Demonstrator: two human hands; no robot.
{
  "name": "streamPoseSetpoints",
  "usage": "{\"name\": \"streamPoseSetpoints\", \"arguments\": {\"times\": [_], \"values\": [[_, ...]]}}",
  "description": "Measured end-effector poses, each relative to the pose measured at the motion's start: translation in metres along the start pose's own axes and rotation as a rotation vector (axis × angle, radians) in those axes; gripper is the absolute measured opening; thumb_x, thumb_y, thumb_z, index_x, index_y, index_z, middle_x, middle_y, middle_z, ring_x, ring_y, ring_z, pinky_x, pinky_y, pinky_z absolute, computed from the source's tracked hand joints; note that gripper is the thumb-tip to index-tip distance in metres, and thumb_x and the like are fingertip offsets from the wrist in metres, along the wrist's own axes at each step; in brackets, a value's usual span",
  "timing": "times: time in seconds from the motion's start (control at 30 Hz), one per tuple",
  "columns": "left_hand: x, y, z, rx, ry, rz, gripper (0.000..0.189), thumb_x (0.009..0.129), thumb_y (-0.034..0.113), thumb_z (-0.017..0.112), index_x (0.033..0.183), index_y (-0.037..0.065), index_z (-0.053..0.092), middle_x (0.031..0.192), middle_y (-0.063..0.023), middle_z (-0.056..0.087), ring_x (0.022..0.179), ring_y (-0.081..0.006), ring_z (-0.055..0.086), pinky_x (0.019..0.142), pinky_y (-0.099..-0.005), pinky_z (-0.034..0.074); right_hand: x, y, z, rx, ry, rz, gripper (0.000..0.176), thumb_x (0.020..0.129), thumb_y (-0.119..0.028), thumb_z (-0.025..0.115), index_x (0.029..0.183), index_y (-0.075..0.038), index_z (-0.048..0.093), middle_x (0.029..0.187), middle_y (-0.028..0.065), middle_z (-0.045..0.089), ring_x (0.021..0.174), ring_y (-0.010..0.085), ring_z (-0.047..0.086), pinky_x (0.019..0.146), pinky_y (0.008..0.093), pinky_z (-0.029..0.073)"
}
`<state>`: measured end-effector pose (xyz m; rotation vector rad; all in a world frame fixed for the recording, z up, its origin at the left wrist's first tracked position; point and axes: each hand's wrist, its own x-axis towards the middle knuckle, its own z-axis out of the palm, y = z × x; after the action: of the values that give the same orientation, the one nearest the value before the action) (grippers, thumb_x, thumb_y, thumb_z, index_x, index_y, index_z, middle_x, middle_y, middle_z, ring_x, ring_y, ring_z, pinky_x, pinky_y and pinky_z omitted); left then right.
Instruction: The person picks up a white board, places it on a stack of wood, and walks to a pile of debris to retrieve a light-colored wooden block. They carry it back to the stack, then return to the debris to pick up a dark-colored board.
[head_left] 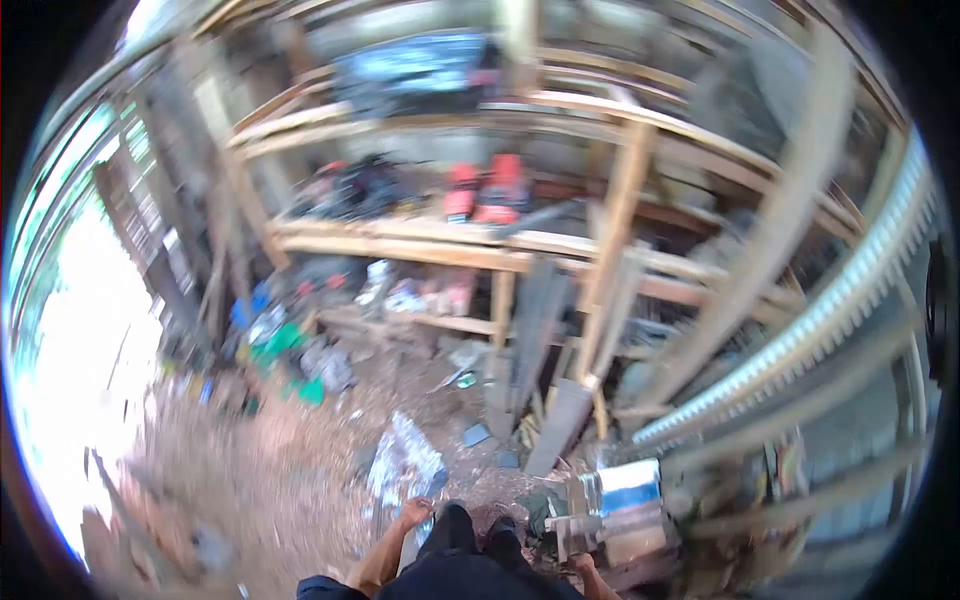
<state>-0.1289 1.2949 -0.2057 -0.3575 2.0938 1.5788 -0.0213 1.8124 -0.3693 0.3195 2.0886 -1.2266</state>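
Observation:
At the bottom centre my left hand hangs low beside my dark-clothed leg, just below a crumpled clear plastic sheet on the dirt floor. Its fingers look curled, but blur hides whether they hold anything. My right hand is at the lower right, near a stack of boxes and boards with a blue and white top piece. It is small and smeared, and its fingers cannot be made out.
A wooden shelf frame spans the back, bearing red objects and a dark plastic-wrapped bundle. Boards lean against it. Green litter lies at left, a long ridged strip at right.

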Motion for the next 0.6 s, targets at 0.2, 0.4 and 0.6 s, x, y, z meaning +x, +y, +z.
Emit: {"name": "streamPoseSetpoints", "arguments": {"times": [0.2,0.4,0.6], "values": [[-0.144,-0.123,-0.023,-0.377,0.765,-0.49,0.013,0.074,0.011,0.048,0.073,0.001,0.056,0.063,-0.0092,0.057,0.049,-0.017,0.053,0.04,-0.0276,0.04,0.046,-0.145,-0.044,-0.679,-0.474,-0.358,0.016,0.072,-0.016,0.048,0.073,-0.003,0.057,0.074,0.0124,0.056,0.06,0.022,0.057,0.05,0.0342,0.044],[-0.242,-0.198,-0.019,-0.845,1.06,-0.639,0.016,0.071,0.008,0.049,0.082,-0.002,0.055,0.071,-0.012,0.057,0.05,-0.0206,0.053,0.042,-0.0307,0.042,0.069,-0.338,0.059,-0.754,-0.389,-0.183,0.02,0.068,-0.011,0.048,0.079,0.0,0.061,0.072,0.0124,0.06,0.062,0.0209,0.058,0.056,0.0343,0.046],[-0.302,-0.234,-0.053,-0.73,0.899,-0.805,0.029,0.07,0.018,0.05,0.088,-0.005,0.055,0.076,-0.0209,0.058,0.064,-0.0269,0.06,0.055,-0.0375,0.048,0.098,-0.435,0.216,-0.557,-0.439,-0.188,0.019,0.075,-0.01,0.041,0.079,-0.003,0.058,0.068,0.0117,0.058,0.056,0.0208,0.056,0.047,0.0333,0.046]]}}
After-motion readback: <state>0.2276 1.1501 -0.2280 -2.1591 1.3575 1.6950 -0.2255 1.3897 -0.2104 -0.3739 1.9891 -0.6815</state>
